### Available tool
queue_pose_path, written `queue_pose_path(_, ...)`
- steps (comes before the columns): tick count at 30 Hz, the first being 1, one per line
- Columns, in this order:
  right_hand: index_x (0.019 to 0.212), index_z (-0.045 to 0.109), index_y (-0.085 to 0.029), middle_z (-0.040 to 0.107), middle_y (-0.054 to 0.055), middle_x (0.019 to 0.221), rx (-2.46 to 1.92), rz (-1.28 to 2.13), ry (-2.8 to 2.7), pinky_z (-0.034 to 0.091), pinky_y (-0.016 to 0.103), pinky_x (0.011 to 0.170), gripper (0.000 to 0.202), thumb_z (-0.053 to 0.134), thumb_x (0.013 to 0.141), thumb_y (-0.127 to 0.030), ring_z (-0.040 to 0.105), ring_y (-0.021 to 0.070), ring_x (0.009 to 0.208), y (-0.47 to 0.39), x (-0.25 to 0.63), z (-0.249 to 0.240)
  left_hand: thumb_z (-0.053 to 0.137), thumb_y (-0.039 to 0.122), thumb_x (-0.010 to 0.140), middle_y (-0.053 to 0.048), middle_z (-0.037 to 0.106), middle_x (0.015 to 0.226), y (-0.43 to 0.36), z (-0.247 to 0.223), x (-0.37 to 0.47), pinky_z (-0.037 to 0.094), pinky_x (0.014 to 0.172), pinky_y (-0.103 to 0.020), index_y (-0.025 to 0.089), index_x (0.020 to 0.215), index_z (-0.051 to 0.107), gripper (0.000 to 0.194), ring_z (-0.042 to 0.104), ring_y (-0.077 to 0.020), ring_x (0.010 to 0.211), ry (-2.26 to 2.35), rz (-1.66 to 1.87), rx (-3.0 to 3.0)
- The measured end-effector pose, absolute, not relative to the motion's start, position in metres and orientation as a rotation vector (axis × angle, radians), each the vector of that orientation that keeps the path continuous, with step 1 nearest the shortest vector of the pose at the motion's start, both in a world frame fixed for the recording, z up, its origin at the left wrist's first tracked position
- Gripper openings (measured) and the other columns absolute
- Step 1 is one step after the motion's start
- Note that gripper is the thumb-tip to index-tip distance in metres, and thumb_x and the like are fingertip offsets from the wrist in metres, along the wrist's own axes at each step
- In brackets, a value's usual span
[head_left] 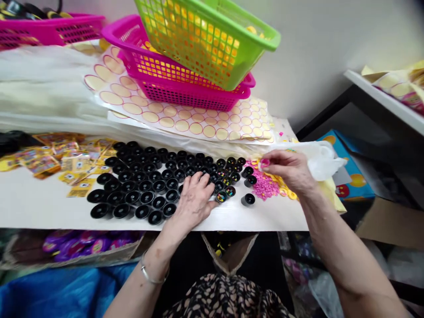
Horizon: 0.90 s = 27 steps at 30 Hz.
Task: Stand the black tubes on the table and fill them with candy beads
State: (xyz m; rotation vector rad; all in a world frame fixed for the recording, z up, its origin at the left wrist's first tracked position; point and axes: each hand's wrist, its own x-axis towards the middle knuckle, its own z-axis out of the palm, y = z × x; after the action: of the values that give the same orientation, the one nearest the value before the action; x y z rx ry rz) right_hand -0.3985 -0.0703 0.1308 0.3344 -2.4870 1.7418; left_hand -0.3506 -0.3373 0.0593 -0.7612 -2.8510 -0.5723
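Observation:
My left hand (195, 198) lies over the right part of a group of small black cups (132, 197), its fingers stretched out and touching some of them. Part of the cups is hidden beneath it. Just right of its thumb, a cup (221, 196) has small coloured beads inside, as do several near it. My right hand (288, 168) is raised above a heap of small pink pieces (265, 187), thumb and fingers pinching a small round pink thing (264, 164). Its exact kind is too small to tell. Yellow rings (291, 194) lie beside the heap, under my right hand.
Behind the cups lie sheets of round stickers (182, 125), with a pink basket (195, 95) and a green basket (232, 48) of yellow pieces stacked on them. Printed yellow packets (77, 164) lie left. A white plastic bag (323, 161) and a blue box (354, 172) are at right.

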Motion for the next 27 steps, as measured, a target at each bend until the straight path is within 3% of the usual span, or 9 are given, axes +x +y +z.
queue_pose_path(2, 0.082, 0.068, -0.019, 0.062, 0.001, 0.076, 0.663, 1.548, -2.685, 0.045, 0.030, 0.064, 0.011, 0.065, 0.072, -0.019, 0.056, 0.0147, 0.068, -0.102, -0.394, 0.129, 0.064, 0.032, 0.076, -0.013, 0.051, 0.128, -0.337, 0.061, -0.349, 0.033, 0.100, -0.055, 0.018, 0.100, 0.062, 0.028, 0.037, -0.0342, 0.125, -2.868, -0.575, -0.746)
queue_pose_path(5, 0.082, 0.068, -0.017, 0.060, 0.003, 0.079, 1.051, 0.990, -2.898, 0.041, 0.030, 0.070, 0.015, 0.054, 0.078, -0.013, 0.053, 0.0158, 0.076, -0.135, -0.394, 0.122, 0.064, 0.030, 0.076, -0.013, 0.051, 0.128, -0.337, 0.061, -0.349, 0.033, 0.101, -0.056, 0.017, 0.102, 0.062, 0.029, 0.037, -0.0342, 0.125, -2.873, -0.586, -0.736)
queue_pose_path(10, 0.076, 0.066, -0.016, 0.059, 0.008, 0.083, 1.220, 0.042, -3.061, 0.035, 0.032, 0.069, 0.015, 0.052, 0.076, -0.012, 0.048, 0.0203, 0.082, -0.164, -0.393, 0.119, 0.066, 0.029, 0.074, -0.013, 0.050, 0.130, -0.337, 0.059, -0.349, 0.033, 0.102, -0.056, 0.017, 0.103, 0.062, 0.032, 0.036, -0.0357, 0.126, -2.875, -0.602, -0.740)
queue_pose_path(14, 0.075, 0.065, -0.015, 0.058, 0.010, 0.083, 1.265, -0.185, -3.018, 0.030, 0.034, 0.066, 0.015, 0.051, 0.078, -0.015, 0.045, 0.0220, 0.082, -0.174, -0.390, 0.123, 0.065, 0.027, 0.073, -0.013, 0.049, 0.131, -0.337, 0.058, -0.348, 0.032, 0.103, -0.055, 0.016, 0.102, 0.063, 0.031, 0.035, -0.0346, 0.127, -2.894, -0.595, -0.717)
queue_pose_path(19, 0.082, 0.064, -0.014, 0.057, 0.010, 0.085, 1.150, 0.015, -2.929, 0.033, 0.034, 0.071, 0.018, 0.046, 0.082, -0.013, 0.045, 0.0215, 0.084, -0.159, -0.388, 0.131, 0.063, 0.030, 0.076, -0.011, 0.051, 0.129, -0.339, 0.056, -0.350, 0.033, 0.103, -0.053, 0.018, 0.103, 0.062, 0.030, 0.036, -0.0336, 0.126, -2.862, -0.559, -0.740)
queue_pose_path(23, 0.092, 0.062, -0.017, 0.057, 0.005, 0.089, 0.819, 0.775, -2.794, 0.039, 0.031, 0.074, 0.016, 0.048, 0.084, -0.018, 0.049, 0.0173, 0.084, -0.109, -0.387, 0.139, 0.064, 0.032, 0.075, -0.013, 0.055, 0.123, -0.347, 0.049, -0.356, 0.040, 0.097, -0.052, 0.017, 0.098, 0.062, 0.027, 0.039, -0.0365, 0.123, -2.765, -0.477, -0.811)
queue_pose_path(27, 0.082, 0.058, -0.016, 0.059, 0.001, 0.074, 0.228, 1.397, -2.560, 0.046, 0.029, 0.064, 0.012, 0.058, 0.072, -0.024, 0.055, 0.0142, 0.068, -0.028, -0.395, 0.145, 0.065, 0.033, 0.075, -0.013, 0.058, 0.116, -0.355, 0.048, -0.366, 0.044, 0.093, -0.052, 0.017, 0.101, 0.060, 0.031, 0.043, -0.0352, 0.119, -2.532, -0.505, -0.878)
